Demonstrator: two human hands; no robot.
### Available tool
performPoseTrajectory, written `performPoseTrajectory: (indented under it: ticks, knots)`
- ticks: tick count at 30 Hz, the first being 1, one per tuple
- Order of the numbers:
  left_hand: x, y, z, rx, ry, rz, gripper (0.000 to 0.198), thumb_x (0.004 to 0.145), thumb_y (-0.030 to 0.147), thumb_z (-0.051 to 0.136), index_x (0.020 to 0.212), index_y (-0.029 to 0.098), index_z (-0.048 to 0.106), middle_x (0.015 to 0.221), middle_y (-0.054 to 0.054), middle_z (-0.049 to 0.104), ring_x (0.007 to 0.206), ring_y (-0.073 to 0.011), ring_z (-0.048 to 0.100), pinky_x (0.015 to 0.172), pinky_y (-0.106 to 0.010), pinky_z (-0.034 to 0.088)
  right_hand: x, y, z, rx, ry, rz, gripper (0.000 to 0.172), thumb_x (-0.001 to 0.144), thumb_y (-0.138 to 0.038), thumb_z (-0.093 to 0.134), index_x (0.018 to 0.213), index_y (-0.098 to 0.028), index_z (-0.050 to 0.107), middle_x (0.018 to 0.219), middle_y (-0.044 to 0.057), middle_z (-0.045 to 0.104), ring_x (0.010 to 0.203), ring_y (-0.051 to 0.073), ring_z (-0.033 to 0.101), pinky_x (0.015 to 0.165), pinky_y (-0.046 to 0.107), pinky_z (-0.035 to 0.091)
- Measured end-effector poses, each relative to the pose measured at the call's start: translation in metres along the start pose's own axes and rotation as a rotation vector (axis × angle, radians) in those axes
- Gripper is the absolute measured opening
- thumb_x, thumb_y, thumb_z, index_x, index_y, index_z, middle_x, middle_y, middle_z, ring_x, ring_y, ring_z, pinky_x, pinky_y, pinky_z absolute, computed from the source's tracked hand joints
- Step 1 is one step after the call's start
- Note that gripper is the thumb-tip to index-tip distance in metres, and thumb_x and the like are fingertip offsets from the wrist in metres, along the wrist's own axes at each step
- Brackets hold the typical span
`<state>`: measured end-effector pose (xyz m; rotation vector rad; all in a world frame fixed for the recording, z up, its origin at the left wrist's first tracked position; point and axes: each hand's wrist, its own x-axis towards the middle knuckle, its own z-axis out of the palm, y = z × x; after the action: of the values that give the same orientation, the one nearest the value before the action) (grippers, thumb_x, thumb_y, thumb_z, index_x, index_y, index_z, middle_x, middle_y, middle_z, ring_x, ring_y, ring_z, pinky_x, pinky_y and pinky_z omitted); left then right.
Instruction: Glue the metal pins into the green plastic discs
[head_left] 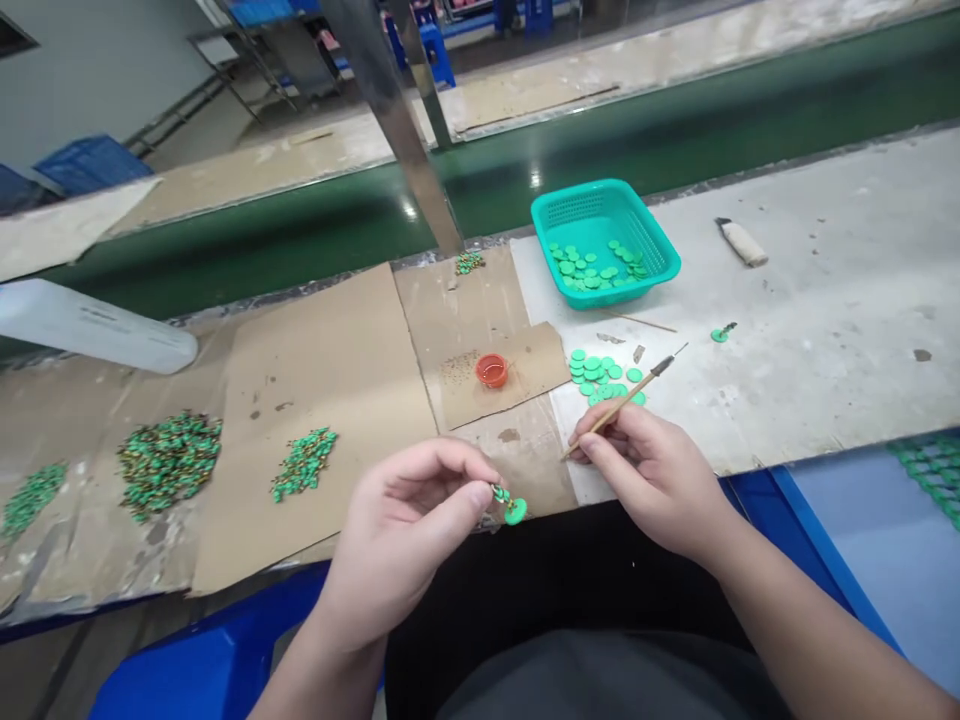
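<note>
Left hand (405,535) pinching disc (514,512), right (649,480) holding stylus (619,408)

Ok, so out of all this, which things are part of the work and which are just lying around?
Part of the work:
left hand, pinching a green disc
right hand, holding a wooden-handled pointed tool
orange cup
loose green discs
teal basket
green beaded heaps

Lying about:
white-wrapped handle
white plastic tube

Your left hand (409,535) pinches a round green disc (514,511) bearing a small green-and-brown cluster (501,494), while your right hand (645,475) grips a slim wooden-handled pick (619,403), its dark metal tip angled up and away.
</note>
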<state>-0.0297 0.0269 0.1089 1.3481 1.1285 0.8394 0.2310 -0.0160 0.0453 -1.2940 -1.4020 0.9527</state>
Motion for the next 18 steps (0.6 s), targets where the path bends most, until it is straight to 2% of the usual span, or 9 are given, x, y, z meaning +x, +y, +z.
performPoseTrajectory:
  ticks: [4, 9, 18]
  knots:
    - [-0.005, 0.011, -0.002, -0.078, -0.044, -0.026, 0.022, 0.089, 0.038, 0.099, 0.082, 0.021, 0.087, 0.079, -0.009, 0.084, 0.064, -0.0197, 0.08, 0.06, -0.026, 0.069, 0.001, -0.002, 0.001, 0.065, 0.004, 0.028, 0.021, 0.115, -0.039, 0.071, 0.1, -0.024, 0.074, 0.101, 0.006, 0.082, 0.088, 0.022, 0.085, 0.083, 0.035, 0.075]
    - [-0.006, 0.021, 0.0, -0.103, -0.048, -0.032, 0.01, 0.083, 0.022, 0.095, 0.081, 0.022, 0.086, 0.072, -0.004, 0.081, 0.061, -0.0139, 0.076, 0.06, -0.018, 0.063, 0.0, -0.001, 0.002, 0.074, 0.001, 0.047, 0.027, 0.116, -0.046, 0.071, 0.101, -0.024, 0.076, 0.098, 0.007, 0.081, 0.087, 0.023, 0.085, 0.084, 0.036, 0.076]
    - [-0.005, 0.034, 0.005, -0.017, -0.032, -0.008, 0.008, 0.08, 0.024, 0.088, 0.076, 0.022, 0.081, 0.065, -0.001, 0.075, 0.056, -0.0125, 0.067, 0.055, -0.019, 0.057, 0.0, 0.0, 0.003, 0.075, 0.005, 0.054, 0.031, 0.116, -0.051, 0.071, 0.102, -0.024, 0.076, 0.097, 0.007, 0.08, 0.087, 0.023, 0.084, 0.084, 0.036, 0.076]
